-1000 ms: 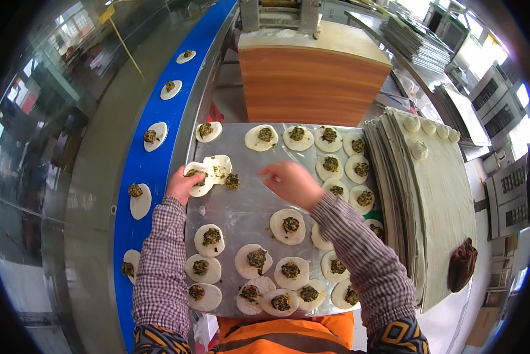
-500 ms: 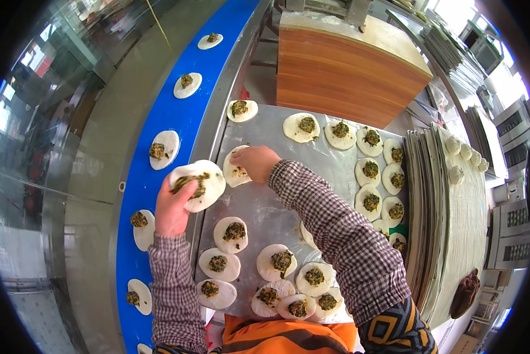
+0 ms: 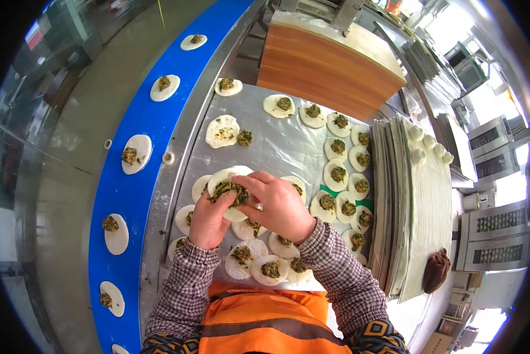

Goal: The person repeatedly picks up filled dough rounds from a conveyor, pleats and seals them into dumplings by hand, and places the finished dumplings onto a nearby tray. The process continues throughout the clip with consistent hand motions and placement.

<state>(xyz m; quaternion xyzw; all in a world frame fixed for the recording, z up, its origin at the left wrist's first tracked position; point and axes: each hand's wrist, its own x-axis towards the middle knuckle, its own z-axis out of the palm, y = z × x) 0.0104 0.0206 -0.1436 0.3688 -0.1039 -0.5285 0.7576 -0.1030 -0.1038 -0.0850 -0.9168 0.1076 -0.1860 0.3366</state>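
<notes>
My left hand (image 3: pixel 207 219) cradles a round dough wrapper (image 3: pixel 227 180) heaped with green filling, held above the metal tray (image 3: pixel 276 147). My right hand (image 3: pixel 278 202) lies over the wrapper's right side, its fingers pressing on the filling. Under and around both hands, several filled wrappers (image 3: pixel 263 266) lie flat on the tray. Further up the tray lie a wrapper smeared with filling (image 3: pixel 222 131) and a loose lump of filling (image 3: pixel 245 138) beside it.
A blue conveyor belt (image 3: pixel 139 118) curves along the left, carrying several filled wrappers (image 3: pixel 137 154). A wooden block (image 3: pixel 324 65) stands beyond the tray. To the right is a stack of trays (image 3: pixel 389 200), a cloth-covered board with dough balls (image 3: pixel 421 141), and a brown object (image 3: pixel 435 270).
The left hand brought the filled wrapper from the belt side in over the tray. The right hand drew back from the far wrapper and now rests on the held one.
</notes>
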